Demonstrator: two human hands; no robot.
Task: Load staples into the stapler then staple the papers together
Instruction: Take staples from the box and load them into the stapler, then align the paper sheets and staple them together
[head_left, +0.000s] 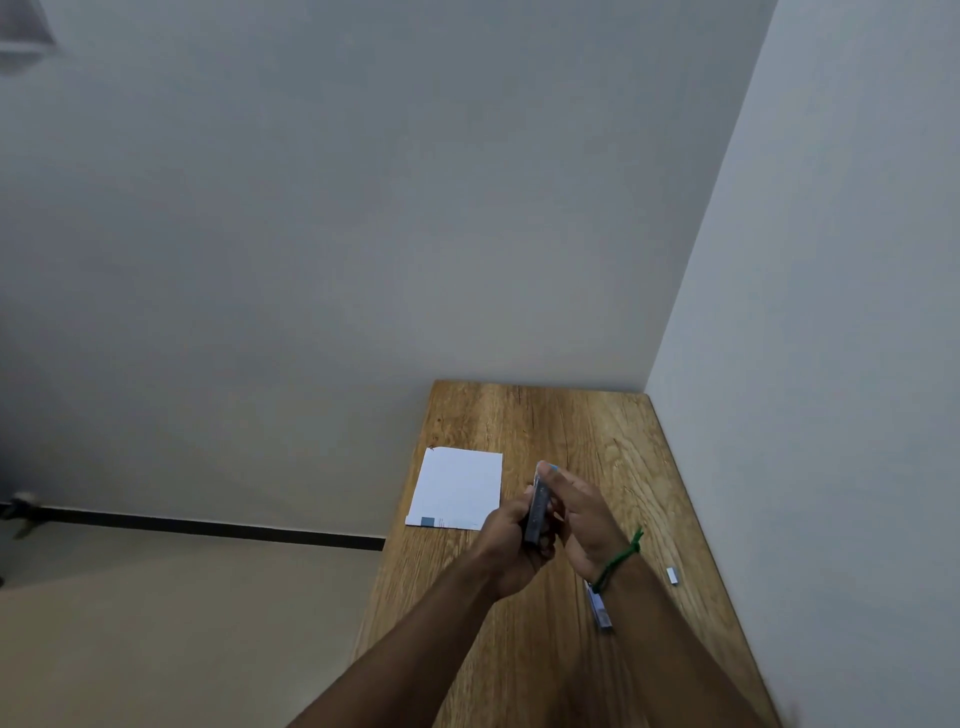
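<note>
Left hand (511, 543), right hand (582, 514), seemingly touching

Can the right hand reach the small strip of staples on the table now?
Probably yes: bare table lies between the right hand and the staples, but its fingers are busy on the stapler.

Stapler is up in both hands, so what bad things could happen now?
1. The right hand pinches the far end of the stapler while the left hand grips its lower part; a fingertip could get nipped if it snaps shut.
2. The staple strip lies near the right edge of the table, beside the right forearm; a nudge might knock it off.
3. The papers lie by the left edge and could slide off.
</note>
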